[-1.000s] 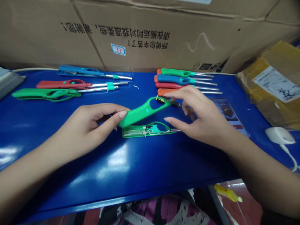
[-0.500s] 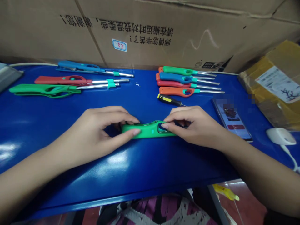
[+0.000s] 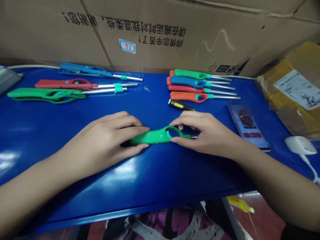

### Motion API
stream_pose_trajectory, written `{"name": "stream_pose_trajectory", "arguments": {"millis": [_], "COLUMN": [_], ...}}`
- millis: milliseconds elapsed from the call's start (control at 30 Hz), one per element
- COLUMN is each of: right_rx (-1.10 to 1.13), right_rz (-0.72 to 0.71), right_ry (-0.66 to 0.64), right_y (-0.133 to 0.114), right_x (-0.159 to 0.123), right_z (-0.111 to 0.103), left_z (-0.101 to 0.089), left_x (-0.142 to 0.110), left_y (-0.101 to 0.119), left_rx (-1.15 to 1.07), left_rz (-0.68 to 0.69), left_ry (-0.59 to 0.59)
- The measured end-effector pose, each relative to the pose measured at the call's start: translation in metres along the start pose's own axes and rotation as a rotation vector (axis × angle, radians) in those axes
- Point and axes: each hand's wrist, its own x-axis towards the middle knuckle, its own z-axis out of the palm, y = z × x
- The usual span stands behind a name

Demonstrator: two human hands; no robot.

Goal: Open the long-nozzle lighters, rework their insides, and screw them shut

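A green long-necked lighter (image 3: 152, 136) lies across the front middle of the blue table, its trigger loop toward the right. My left hand (image 3: 112, 133) is closed on the handle end, thumb on the near side and fingers on the far side. Around the trigger loop, my right hand (image 3: 196, 130) pinches the lighter between thumb and fingers. Part of its metal barrel shows beside the right hand; the rest is hidden. Just beyond the right hand lies a black and yellow screwdriver (image 3: 180, 105), its shaft hidden.
At the back left lie green (image 3: 27, 93), red (image 3: 57, 84) and blue (image 3: 82, 69) lighters with loose-looking casings. Several lighters, an orange one (image 3: 183, 96) nearest, lie back right. Tiny metal pieces (image 3: 147, 89), a phone (image 3: 247, 126), a white device (image 3: 300, 145) and cardboard boxes (image 3: 155, 56) surround them.
The green lighter has turned about its length, so its casing face and trigger loop now show fully. Both hands have shifted their grip slightly along with it.
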Motion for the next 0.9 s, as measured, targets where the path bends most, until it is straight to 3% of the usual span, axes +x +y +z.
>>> {"name": "stream_pose_trajectory", "arguments": {"millis": [533, 900], "right_rx": [-0.066, -0.045], "right_rz": [0.003, 0.038], "right_ry": [-0.124, -0.073], "right_y": [-0.0035, -0.0040], "right_x": [-0.0027, -0.0022], "right_z": [-0.0041, 0.0011], "left_z": [0.0037, 0.0066], "left_x": [-0.0014, -0.0072], "left_y": [-0.0037, 0.0030], "left_rx": [-0.009, 0.117], "left_rz": [-0.025, -0.099], "left_ry": [-0.048, -0.071]}}
